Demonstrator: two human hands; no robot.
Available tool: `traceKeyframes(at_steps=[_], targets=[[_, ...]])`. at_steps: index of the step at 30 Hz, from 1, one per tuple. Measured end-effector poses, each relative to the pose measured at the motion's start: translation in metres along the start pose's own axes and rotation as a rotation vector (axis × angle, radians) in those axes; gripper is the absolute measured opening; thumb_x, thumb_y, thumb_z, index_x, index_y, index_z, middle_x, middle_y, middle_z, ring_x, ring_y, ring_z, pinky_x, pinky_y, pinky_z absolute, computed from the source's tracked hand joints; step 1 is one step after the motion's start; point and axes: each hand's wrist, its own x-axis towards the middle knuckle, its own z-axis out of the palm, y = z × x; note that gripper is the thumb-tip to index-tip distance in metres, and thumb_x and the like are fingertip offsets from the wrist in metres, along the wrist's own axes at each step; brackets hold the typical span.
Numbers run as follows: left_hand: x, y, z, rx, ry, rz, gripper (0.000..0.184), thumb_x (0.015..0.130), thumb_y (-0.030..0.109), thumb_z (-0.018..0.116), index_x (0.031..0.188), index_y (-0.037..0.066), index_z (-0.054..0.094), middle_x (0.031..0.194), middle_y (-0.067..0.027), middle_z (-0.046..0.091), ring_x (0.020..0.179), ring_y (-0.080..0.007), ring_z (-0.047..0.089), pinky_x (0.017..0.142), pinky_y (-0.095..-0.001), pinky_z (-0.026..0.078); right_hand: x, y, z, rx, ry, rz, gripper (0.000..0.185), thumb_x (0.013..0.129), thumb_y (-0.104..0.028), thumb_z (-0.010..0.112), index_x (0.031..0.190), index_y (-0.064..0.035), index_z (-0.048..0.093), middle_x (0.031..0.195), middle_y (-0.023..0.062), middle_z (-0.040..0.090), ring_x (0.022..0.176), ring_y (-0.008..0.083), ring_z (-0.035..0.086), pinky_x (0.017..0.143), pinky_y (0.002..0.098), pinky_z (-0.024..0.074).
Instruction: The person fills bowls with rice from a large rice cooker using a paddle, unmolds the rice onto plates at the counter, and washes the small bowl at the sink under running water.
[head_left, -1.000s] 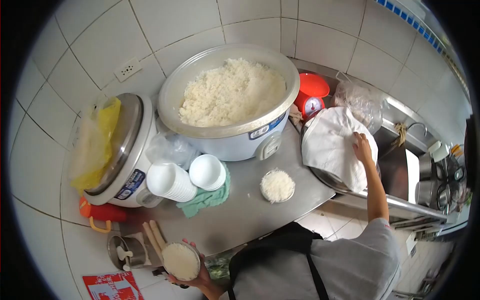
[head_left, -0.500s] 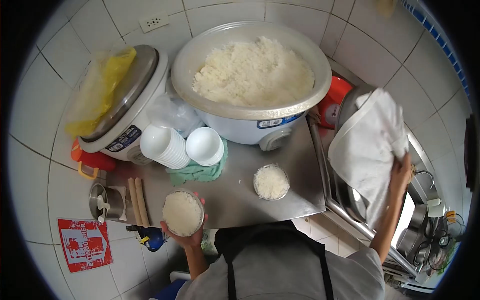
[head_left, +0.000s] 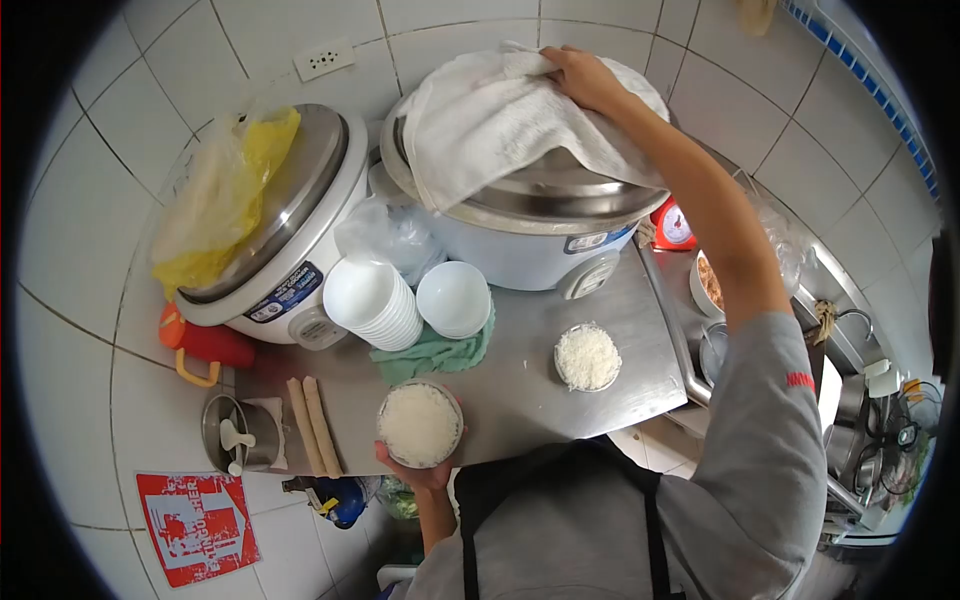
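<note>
My left hand (head_left: 418, 472) is wrapped under a bowl of white rice (head_left: 420, 426) at the table's front edge. My right hand (head_left: 578, 72) grips a white towel (head_left: 500, 120) at the top of the large rice cooker (head_left: 500, 240). Beneath the towel a metal lid (head_left: 560, 188) sits over the cooker's opening, its front rim showing. Whether my fingers also hold a lid handle is hidden by the cloth. A second bowl of rice (head_left: 588, 358) stands on the steel table, to the right of the first.
Stacked white bowls (head_left: 372, 305) rest on a green cloth (head_left: 435, 357). At left are another rice cooker (head_left: 340, 215) with a yellow bag (head_left: 235, 190), a red jug (head_left: 205, 345), two rolled tan sticks (head_left: 315, 425) and a metal pot (head_left: 240, 435). A red scale (head_left: 674, 228) stands right.
My right hand has brought the towel-covered lid from the right onto the large cooker, covering its rice. My left hand still holds the rice bowl. The whole view has shifted slightly.
</note>
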Motion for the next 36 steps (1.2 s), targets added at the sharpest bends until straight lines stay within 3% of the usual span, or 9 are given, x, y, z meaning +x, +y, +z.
traceKeyframes(at_steps=[7,11,12,13,16,19,22,27,36], targets=[[-0.006,0.008,-0.045,0.02,0.226,-0.156,0.08,0.069,0.057,0.052,0.131,0.014,0.025,0.133,-0.0177,0.025,0.118,-0.0452,0.027,0.086,-0.0628,0.032,0.018,-0.002,0.032,0.045,0.028,0.108,0.012,0.072,-0.01,0.053,0.082,-0.0045,0.057,0.084,0.0188,0.06,0.086,0.032,0.057,0.079,0.0444,0.0405],[0.024,-0.006,-0.043,0.12,0.306,-0.254,0.078,0.07,0.057,0.05,0.13,0.014,0.027,0.132,-0.0143,0.03,0.117,-0.0437,0.029,0.087,-0.062,0.031,0.009,-0.011,-0.006,-0.163,-0.142,0.007,0.055,0.073,-0.021,0.057,0.122,-0.0056,0.039,0.106,0.0216,0.053,0.106,0.0348,0.044,0.087,0.046,0.0332],[0.036,-0.014,-0.039,-0.166,0.311,-0.323,0.075,0.071,0.057,0.048,0.13,0.015,0.028,0.131,-0.0136,0.031,0.118,-0.0404,0.03,0.088,-0.061,0.032,0.006,0.006,-0.011,-0.206,-0.099,0.06,0.076,0.073,-0.031,0.058,0.135,-0.0117,0.017,0.122,0.0216,0.041,0.115,0.0354,0.034,0.096,0.0437,0.0275],[0.047,-0.021,-0.041,-0.059,0.253,-0.407,0.075,0.071,0.057,0.048,0.13,0.015,0.028,0.131,-0.0135,0.032,0.118,-0.0406,0.03,0.087,-0.0613,0.032,-0.013,0.02,-0.025,-0.182,0.081,-0.021,0.078,0.072,-0.037,0.061,0.134,-0.0125,0.02,0.125,0.0194,0.04,0.116,0.0342,0.035,0.1,0.0427,0.0235],[0.073,-0.055,-0.057,0.138,0.221,-0.499,0.077,0.07,0.06,0.047,0.129,0.015,0.029,0.131,-0.0149,0.031,0.116,-0.0461,0.029,0.078,-0.0622,0.038,-0.149,-0.047,-0.101,0.191,0.364,0.564,0.035,0.086,-0.034,0.046,0.095,-0.0027,0.059,0.072,0.0101,0.062,0.057,0.0138,0.055,0.055,0.0289,0.0452],[0.098,-0.073,-0.04,0.087,0.122,-0.72,0.078,0.07,0.061,0.046,0.129,0.015,0.029,0.13,-0.0164,0.03,0.114,-0.0489,0.029,0.073,-0.0597,0.042,-0.353,-0.045,-0.016,0.243,0.517,0.947,0.037,0.091,-0.026,0.033,0.089,0.0033,0.056,0.068,0.0168,0.056,0.067,0.0214,0.055,0.064,0.0328,0.0426],[0.115,-0.081,-0.022,-0.001,0.033,-0.928,0.079,0.069,0.062,0.047,0.129,0.014,0.029,0.13,-0.019,0.03,0.115,-0.0484,0.029,0.074,-0.0588,0.042,-0.431,-0.115,0.047,0.49,0.188,1.333,0.059,0.091,-0.042,0.021,0.091,0.0061,0.055,0.084,0.0211,0.059,0.081,0.0328,0.056,0.075,0.0403,0.0412],[0.119,-0.089,-0.009,0.062,-0.038,-1.135,0.077,0.07,0.058,0.05,0.129,0.014,0.028,0.131,-0.0205,0.027,0.115,-0.0498,0.026,0.076,-0.062,0.04,-0.417,-0.166,0.07,0.832,0.444,1.406,0.056,0.091,-0.041,0.022,0.111,0.0041,0.048,0.116,0.0222,0.046,0.114,0.0275,0.039,0.096,0.0324,0.0276],[0.035,-0.211,0.087,0.124,-0.22,-1.305,0.071,0.072,0.054,0.051,0.129,0.018,0.03,0.132,-0.0153,0.028,0.115,-0.0505,0.026,0.074,-0.0633,0.039,-0.5,-0.135,-0.088,1.452,1.041,1.303,0.044,0.093,-0.035,0.025,0.116,-0.002,0.044,0.111,0.0079,0.05,0.104,0.0145,0.046,0.091,0.0284,0.0355]])
